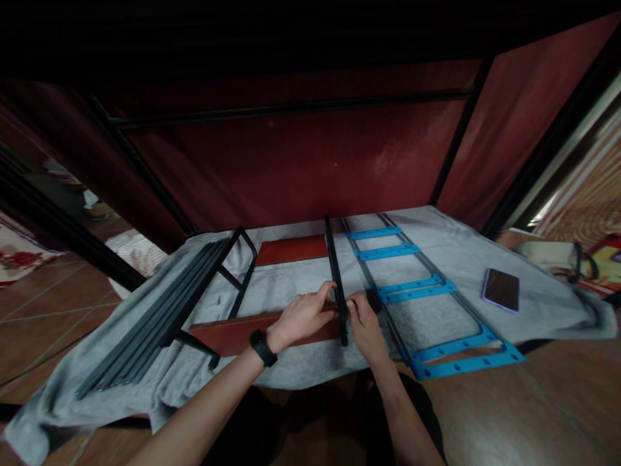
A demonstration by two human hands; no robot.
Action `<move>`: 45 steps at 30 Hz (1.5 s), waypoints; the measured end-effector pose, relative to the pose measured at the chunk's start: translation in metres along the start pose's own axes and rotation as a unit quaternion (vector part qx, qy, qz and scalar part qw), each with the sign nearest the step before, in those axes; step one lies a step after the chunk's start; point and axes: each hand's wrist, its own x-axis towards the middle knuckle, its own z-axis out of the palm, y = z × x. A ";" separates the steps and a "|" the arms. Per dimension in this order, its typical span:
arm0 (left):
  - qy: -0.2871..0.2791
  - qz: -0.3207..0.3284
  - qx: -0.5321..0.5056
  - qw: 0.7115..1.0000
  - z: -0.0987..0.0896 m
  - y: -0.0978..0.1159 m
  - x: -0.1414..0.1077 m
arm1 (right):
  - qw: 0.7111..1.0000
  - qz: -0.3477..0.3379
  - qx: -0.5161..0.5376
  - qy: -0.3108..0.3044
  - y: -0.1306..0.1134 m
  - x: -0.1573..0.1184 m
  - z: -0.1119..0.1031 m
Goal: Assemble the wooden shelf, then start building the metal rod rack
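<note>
Black and slim, the straight bar [334,272] meets reddish-brown boards [228,333].

Matt black metal-looking bar [334,272], smooth reddish-brown wood-look boards [292,250], soft grey cloth [286,288]

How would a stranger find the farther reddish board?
Look at the grey cloth below the dark red panel. Between the black looped metal frame and the straight black bar, find the flat reddish board farther from the person. The left hand reaches over the nearer board, not this one.
</note>
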 end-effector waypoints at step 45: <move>-0.061 0.020 0.098 0.993 -0.003 0.008 0.005 | 0.998 0.025 0.038 -0.036 -0.002 0.001 -0.002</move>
